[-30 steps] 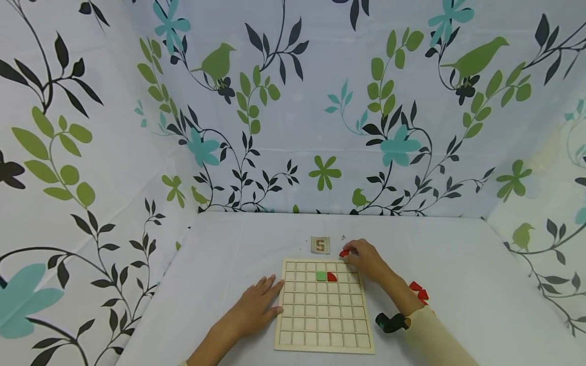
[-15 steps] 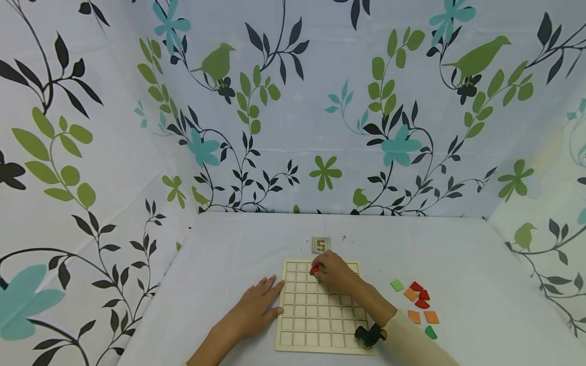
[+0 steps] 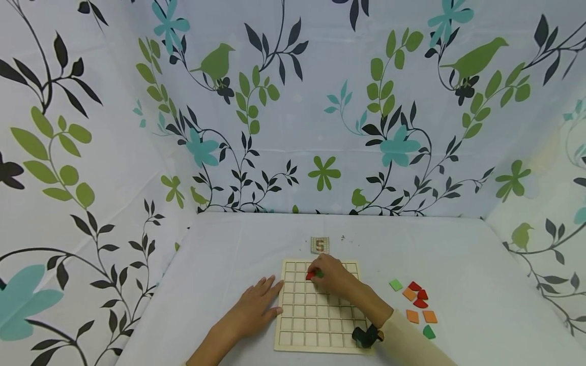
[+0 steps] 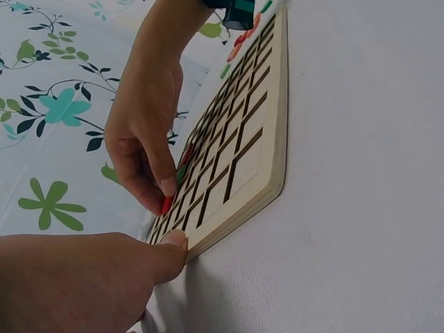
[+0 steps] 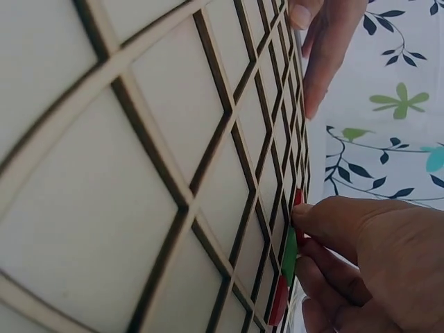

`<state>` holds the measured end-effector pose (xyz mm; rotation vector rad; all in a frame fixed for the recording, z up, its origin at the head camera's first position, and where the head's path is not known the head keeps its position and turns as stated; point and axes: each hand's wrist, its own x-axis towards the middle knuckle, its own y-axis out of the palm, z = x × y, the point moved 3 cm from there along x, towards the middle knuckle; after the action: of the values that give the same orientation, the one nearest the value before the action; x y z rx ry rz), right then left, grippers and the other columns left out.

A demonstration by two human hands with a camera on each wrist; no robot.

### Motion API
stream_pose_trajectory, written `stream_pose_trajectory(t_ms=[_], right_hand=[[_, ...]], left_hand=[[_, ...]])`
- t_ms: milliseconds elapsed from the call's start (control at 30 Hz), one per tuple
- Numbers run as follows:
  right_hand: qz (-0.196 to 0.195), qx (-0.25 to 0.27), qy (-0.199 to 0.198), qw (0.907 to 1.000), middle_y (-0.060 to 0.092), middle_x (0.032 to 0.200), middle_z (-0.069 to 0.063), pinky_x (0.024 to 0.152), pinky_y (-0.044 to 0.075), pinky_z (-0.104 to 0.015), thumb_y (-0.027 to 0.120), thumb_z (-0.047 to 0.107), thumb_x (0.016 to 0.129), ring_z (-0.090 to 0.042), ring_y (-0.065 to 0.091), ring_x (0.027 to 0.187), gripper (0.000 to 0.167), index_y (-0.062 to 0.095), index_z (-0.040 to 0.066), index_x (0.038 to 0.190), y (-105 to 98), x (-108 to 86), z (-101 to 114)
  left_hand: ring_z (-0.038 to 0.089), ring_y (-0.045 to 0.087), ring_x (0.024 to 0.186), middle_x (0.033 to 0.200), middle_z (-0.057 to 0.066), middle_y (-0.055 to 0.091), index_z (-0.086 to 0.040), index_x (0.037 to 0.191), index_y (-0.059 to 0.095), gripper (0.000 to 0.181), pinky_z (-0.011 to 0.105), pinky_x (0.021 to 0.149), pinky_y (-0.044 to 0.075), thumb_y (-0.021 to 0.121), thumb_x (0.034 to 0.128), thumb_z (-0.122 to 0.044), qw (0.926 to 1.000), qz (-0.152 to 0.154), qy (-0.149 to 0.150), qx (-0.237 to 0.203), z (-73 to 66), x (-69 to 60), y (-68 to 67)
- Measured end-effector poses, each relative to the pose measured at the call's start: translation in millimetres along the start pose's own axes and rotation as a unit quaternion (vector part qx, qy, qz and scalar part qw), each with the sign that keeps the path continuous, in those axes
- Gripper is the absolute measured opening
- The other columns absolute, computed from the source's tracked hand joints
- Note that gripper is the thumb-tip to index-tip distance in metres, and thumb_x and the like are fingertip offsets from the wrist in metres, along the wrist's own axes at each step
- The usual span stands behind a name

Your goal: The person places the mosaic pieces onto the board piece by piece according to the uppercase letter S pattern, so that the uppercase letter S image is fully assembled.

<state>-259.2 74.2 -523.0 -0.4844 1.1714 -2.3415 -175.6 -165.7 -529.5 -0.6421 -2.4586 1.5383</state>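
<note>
One wooden grid board (image 3: 316, 325) lies on the white bench (image 3: 229, 244), with the left hand (image 3: 257, 307) resting at its nine o'clock edge, fingers spread and thumb on the rim, while the right hand (image 3: 333, 277) has its grip pinching a red piece (image 3: 310, 276) at the board between eleven and twelve o'clock, just beside a green piece (image 5: 289, 253). A second red piece (image 5: 278, 302) lies past the green one, a small patterned card (image 3: 320, 245) beyond the board at twelve o'clock, and loose coloured pieces (image 3: 420, 304) around three o'clock.
</note>
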Motion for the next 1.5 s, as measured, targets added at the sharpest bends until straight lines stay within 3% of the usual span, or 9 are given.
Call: stream_pose_trajectory(t_ms=[233, 400, 700, 833, 1000, 1067, 1233, 1500], right_hand=[[-0.018, -0.043, -0.016, 0.9988, 0.070, 0.104, -0.002, 0.086, 0.049, -0.057, 0.082, 0.013, 0.094, -0.027, 0.064, 0.103, 0.010, 0.076, 0.013, 0.102, 0, -3.0, 0], [-0.035, -0.072, -0.037, 0.9961, 0.069, 0.102, 0.001, 0.085, 0.051, -0.055, 0.083, 0.017, 0.092, -0.026, 0.064, 0.102, 0.007, 0.077, 0.017, 0.094, 0, -7.3, 0], [-0.056, -0.096, -0.058, 0.9921, 0.070, 0.105, 0.000, 0.088, 0.051, -0.057, 0.084, 0.014, 0.092, -0.026, 0.064, 0.103, 0.009, 0.076, 0.017, 0.095, 0, -11.8, 3], [-0.067, -0.088, -0.064, 0.9917, 0.070, 0.107, -0.001, 0.084, 0.050, -0.051, 0.084, 0.016, 0.092, -0.025, 0.064, 0.102, 0.009, 0.077, 0.017, 0.097, -1, -15.7, 3], [-0.083, -0.030, -0.056, 0.9945, 0.068, 0.110, -0.004, 0.085, 0.053, -0.044, 0.080, 0.012, 0.095, -0.025, 0.062, 0.101, 0.012, 0.076, 0.011, 0.107, -8, -22.5, -1], [-0.082, -0.005, -0.037, 0.9959, 0.067, 0.112, -0.004, 0.087, 0.056, -0.042, 0.078, 0.010, 0.097, -0.025, 0.063, 0.104, 0.015, 0.075, 0.008, 0.112, -12, -26.2, -6], [-0.094, 0.029, 0.062, 0.9932, 0.066, 0.116, -0.006, 0.091, 0.058, -0.044, 0.075, 0.012, 0.099, -0.024, 0.064, 0.108, 0.022, 0.072, 0.007, 0.121, -31, -42.0, -23], [-0.142, -0.024, 0.184, 0.9723, 0.065, 0.119, -0.018, 0.094, 0.057, -0.053, 0.077, 0.013, 0.097, -0.035, 0.065, 0.108, 0.033, 0.067, -0.001, 0.125, -68, -88.5, -63]], left_hand=[[0.048, 0.029, 0.156, 0.169, 0.023, 0.033, -0.011, 0.163, 0.040, 0.067, 0.071, 0.122, 0.027, 0.060, 0.1074, -0.043, 1.0000, -0.003, 0.002, 0.000, 0.4, -0.1, -0.2], [0.048, 0.029, 0.156, 0.169, 0.023, 0.033, -0.011, 0.163, 0.040, 0.068, 0.071, 0.122, 0.027, 0.060, 0.1071, -0.044, 1.0000, -0.002, 0.005, -0.003, 0.2, 0.2, -0.2], [0.049, 0.030, 0.156, 0.169, 0.023, 0.033, -0.010, 0.163, 0.040, 0.068, 0.070, 0.122, 0.028, 0.060, 0.1073, -0.043, 1.0000, -0.005, 0.007, 0.004, -0.1, 1.4, 0.1], [0.048, 0.028, 0.157, 0.169, 0.023, 0.032, -0.011, 0.163, 0.040, 0.068, 0.070, 0.122, 0.026, 0.060, 0.1074, -0.043, 1.0000, 0.001, 0.002, -0.005, -0.9, 0.6, 0.1], [0.047, 0.028, 0.157, 0.170, 0.022, 0.032, -0.012, 0.163, 0.040, 0.068, 0.070, 0.123, 0.026, 0.060, 0.1073, -0.044, 1.0000, 0.000, -0.001, -0.001, -0.8, -0.3, -0.2], [0.047, 0.028, 0.157, 0.170, 0.022, 0.032, -0.012, 0.164, 0.040, 0.068, 0.070, 0.123, 0.026, 0.060, 0.1072, -0.044, 1.0000, -0.001, 0.000, 0.000, -0.6, -0.4, -0.3], [0.048, 0.028, 0.157, 0.170, 0.022, 0.032, -0.012, 0.163, 0.040, 0.068, 0.071, 0.122, 0.026, 0.060, 0.1073, -0.044, 1.0000, -0.003, 0.004, -0.002, -0.3, -0.2, 0.4], [0.049, 0.028, 0.156, 0.169, 0.023, 0.032, -0.010, 0.163, 0.039, 0.067, 0.071, 0.122, 0.027, 0.060, 0.1079, -0.042, 1.0000, -0.003, 0.009, 0.002, -1.1, -1.7, -1.3]])
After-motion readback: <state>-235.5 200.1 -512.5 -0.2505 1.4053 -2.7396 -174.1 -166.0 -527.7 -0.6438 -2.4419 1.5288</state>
